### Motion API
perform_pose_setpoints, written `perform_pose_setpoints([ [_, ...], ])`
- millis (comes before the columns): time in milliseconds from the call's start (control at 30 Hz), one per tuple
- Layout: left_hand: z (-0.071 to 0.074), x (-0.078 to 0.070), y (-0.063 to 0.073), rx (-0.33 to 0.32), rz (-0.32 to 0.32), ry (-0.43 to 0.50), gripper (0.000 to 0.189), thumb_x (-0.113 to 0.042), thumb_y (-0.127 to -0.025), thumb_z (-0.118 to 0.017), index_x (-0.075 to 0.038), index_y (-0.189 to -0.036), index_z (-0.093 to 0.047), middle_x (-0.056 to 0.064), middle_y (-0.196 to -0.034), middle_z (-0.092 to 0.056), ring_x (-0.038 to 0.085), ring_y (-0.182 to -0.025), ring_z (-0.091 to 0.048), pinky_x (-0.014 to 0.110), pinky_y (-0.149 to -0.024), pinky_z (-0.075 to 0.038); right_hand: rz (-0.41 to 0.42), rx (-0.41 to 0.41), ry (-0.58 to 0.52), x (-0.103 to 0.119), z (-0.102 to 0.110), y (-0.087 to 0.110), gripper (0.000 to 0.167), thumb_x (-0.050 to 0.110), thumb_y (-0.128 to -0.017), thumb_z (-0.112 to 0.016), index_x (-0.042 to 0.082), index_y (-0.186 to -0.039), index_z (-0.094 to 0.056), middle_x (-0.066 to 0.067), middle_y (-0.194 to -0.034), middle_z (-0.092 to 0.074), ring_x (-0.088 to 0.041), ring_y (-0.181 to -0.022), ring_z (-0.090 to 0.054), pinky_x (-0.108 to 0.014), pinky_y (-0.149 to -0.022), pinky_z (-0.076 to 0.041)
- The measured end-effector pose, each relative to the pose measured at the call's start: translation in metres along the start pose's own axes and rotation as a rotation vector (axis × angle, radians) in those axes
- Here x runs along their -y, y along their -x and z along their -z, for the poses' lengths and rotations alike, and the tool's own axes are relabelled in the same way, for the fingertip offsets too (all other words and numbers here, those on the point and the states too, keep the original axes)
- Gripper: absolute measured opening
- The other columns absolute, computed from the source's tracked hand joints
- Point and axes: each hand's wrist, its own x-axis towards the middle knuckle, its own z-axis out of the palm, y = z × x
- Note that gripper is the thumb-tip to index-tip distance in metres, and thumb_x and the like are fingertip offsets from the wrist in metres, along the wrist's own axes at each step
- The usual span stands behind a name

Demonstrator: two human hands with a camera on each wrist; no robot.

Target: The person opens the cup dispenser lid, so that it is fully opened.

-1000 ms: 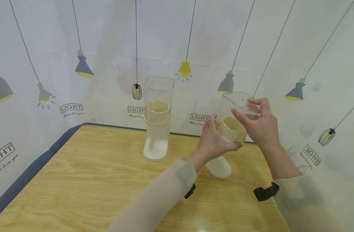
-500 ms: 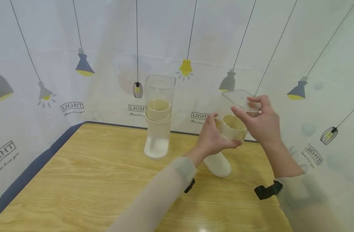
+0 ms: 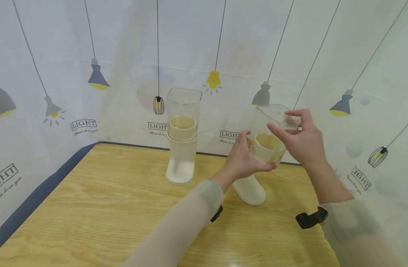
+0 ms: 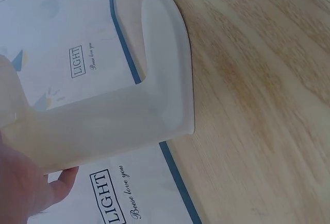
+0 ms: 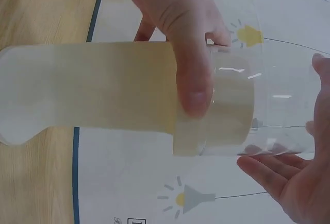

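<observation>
A cream boot-shaped stand (image 3: 252, 192) stands on the table at the right in the head view, with a clear sleeve (image 3: 262, 118) round its upper rim. My left hand (image 3: 240, 159) grips the stand around its collar. In the right wrist view, that left hand (image 5: 180, 33) lays its thumb across the joint between cream body (image 5: 113, 87) and clear sleeve. Higher up, my right hand (image 3: 304, 142) holds the clear sleeve by its side, thumb and fingers spread around it. The left wrist view shows the stand's foot (image 4: 167, 59) flat on the wood.
Left of my hands stands a second cream boot-shaped stand (image 3: 181, 159) with a clear sleeve (image 3: 183, 102) on it. The wooden table (image 3: 107, 207) has a dark blue border (image 3: 63, 167). Behind it hangs a white cloth (image 3: 130, 55) printed with lamps and LIGHT labels.
</observation>
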Motion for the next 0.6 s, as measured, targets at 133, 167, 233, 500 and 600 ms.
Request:
perform_pose_setpoints([
  [133,-0.0006,0.0,-0.0006,0.012,0.007,0.008,0.131,-0.063,-0.062,-0.098,-0.025,-0.163,-0.024,0.001,-0.148,-0.052,0.016,-0.122,-0.059,0.036,-0.1,-0.057,0.009,0.003,0.003,0.0005,0.0007,0.0007,0.076,0.065,-0.093,-0.071,0.032,-0.158,-0.046,-0.017,-0.156,-0.058,-0.038,-0.124,-0.072,-0.02,-0.076,-0.054],
  [167,-0.0009,-0.0003,-0.0001,0.014,0.007,0.008,0.132,-0.063,-0.062,-0.098,-0.024,-0.163,-0.023,0.001,-0.148,-0.052,0.016,-0.122,-0.059,0.036,-0.1,-0.057,0.014,0.001,0.007,0.0008,0.0009,0.0013,0.076,0.064,-0.094,-0.071,0.033,-0.158,-0.047,-0.016,-0.157,-0.058,-0.038,-0.123,-0.072,-0.018,-0.075,-0.053],
  [233,-0.0018,-0.0006,0.0,0.011,-0.001,0.0,0.132,-0.063,-0.061,-0.098,-0.024,-0.163,-0.023,0.002,-0.148,-0.051,0.016,-0.123,-0.059,0.035,-0.101,-0.056,0.013,-0.006,0.003,0.0012,0.0014,0.0025,0.073,0.065,-0.093,-0.071,0.035,-0.156,-0.051,-0.016,-0.157,-0.058,-0.037,-0.123,-0.072,-0.017,-0.076,-0.054],
  [500,-0.0023,-0.0034,0.001,-0.013,-0.002,-0.044,0.132,-0.063,-0.061,-0.098,-0.024,-0.162,-0.023,0.002,-0.147,-0.051,0.017,-0.121,-0.059,0.033,-0.099,-0.056,-0.006,-0.005,-0.021,-0.0027,0.0049,-0.0008,0.069,0.064,-0.093,-0.073,0.04,-0.154,-0.053,-0.012,-0.156,-0.06,-0.026,-0.121,-0.075,-0.009,-0.07,-0.05],
  [600,-0.0021,-0.0034,0.0018,-0.006,-0.002,-0.053,0.132,-0.063,-0.062,-0.098,-0.025,-0.162,-0.022,0.002,-0.147,-0.051,0.017,-0.122,-0.059,0.034,-0.1,-0.056,-0.006,-0.009,-0.019,-0.0034,0.0052,-0.0001,0.069,0.064,-0.092,-0.073,0.039,-0.154,-0.053,-0.011,-0.156,-0.06,-0.025,-0.12,-0.075,-0.008,-0.07,-0.051],
])
